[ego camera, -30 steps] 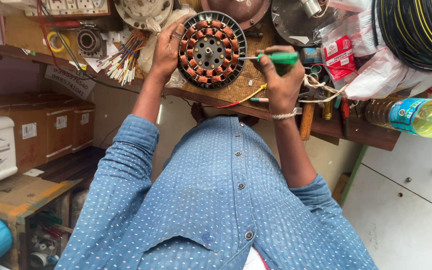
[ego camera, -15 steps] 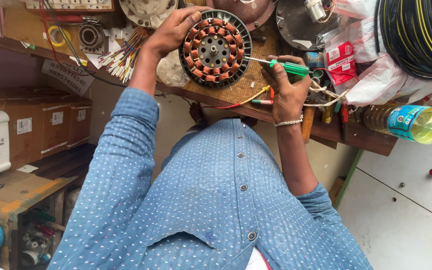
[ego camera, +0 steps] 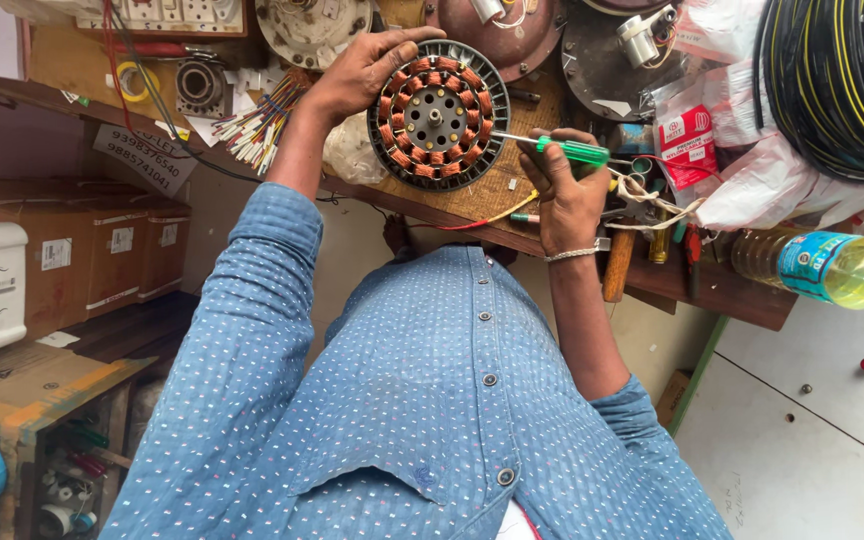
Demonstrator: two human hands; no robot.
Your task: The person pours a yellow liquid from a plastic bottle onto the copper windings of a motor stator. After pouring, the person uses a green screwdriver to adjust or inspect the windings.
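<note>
Our left hand (ego camera: 357, 75) grips the round stator (ego camera: 438, 115), copper coils ringing its dark hub; our right hand (ego camera: 564, 190) is closed around a green screwdriver (ego camera: 552, 148) touching its rim.

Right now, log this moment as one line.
left hand: holds stator rim | right hand: grips green screwdriver, tip at windings | bench: stator on it

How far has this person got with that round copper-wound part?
Done, by the look of it: the round stator lies bare on the wooden bench, copper coils exposed. In hand: the left hand grips its rim, while the right hand holds a green-handled screwdriver to its edge. Left: other motor parts lie loose behind it.
</note>
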